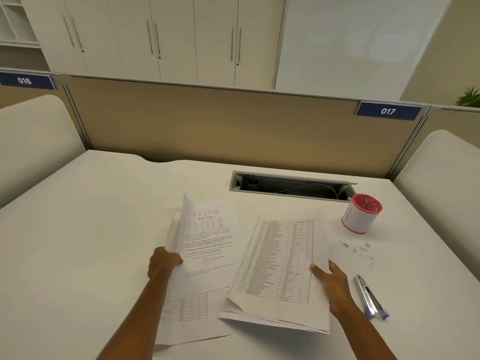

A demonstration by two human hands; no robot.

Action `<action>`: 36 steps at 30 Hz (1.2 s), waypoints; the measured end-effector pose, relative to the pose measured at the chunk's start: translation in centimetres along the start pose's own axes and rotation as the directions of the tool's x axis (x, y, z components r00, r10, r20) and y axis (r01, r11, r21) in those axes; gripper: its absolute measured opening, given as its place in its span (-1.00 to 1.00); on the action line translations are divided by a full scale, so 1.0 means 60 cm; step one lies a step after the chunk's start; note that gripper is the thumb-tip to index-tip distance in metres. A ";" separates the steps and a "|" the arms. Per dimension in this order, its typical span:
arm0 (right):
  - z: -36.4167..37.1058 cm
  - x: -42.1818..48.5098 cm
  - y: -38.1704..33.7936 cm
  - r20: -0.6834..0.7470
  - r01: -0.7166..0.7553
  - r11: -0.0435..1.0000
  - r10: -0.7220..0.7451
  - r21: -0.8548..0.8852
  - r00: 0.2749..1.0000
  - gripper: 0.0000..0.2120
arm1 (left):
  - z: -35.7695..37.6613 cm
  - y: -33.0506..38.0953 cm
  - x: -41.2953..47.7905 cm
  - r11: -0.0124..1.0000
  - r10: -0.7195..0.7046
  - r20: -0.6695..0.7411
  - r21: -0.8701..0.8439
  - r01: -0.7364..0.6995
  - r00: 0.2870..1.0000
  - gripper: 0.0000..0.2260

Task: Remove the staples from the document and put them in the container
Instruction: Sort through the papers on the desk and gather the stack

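White surface (78,229): left hand (163,263) pinches a lifted sheet (210,237), right hand (332,281) pinches the paper stack (280,268); swinging pages could scatter loose staples (361,253) near the container (359,216).

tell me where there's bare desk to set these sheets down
Bare desk lies left of the left hand, out to the side panel, and behind the lifted sheet up to the partition. Crowded on the right: paper stack, container, loose staples, staple remover, cable slot.
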State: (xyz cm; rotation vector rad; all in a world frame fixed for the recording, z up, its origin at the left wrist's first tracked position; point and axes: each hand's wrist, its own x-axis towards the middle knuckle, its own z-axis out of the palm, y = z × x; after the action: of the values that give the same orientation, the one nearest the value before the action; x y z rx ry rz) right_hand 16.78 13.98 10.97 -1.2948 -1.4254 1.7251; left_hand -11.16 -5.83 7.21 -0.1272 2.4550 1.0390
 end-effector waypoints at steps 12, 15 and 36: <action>-0.026 0.010 0.034 -0.046 0.001 0.999 -0.004 -0.055 0.999 -0.53 | -0.106 0.103 -0.039 0.765 0.471 0.033 -0.512 -0.390 0.881 -0.53; -0.026 0.012 0.041 -0.027 -0.020 0.999 0.019 -0.031 0.999 -0.54 | -0.128 0.136 -0.060 0.704 0.547 0.093 -0.589 -0.397 0.832 -0.59; -0.008 0.026 0.020 0.194 -0.052 0.994 0.070 -0.098 0.978 -0.78 | 0.053 0.068 -0.081 0.832 0.360 0.586 -0.554 0.035 0.726 -0.60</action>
State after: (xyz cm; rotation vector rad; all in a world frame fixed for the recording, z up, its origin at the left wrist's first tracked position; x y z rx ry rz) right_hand 16.81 15.15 9.32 -1.2554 -1.6091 1.8923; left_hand -6.70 -1.17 10.16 0.2730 1.4863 1.5114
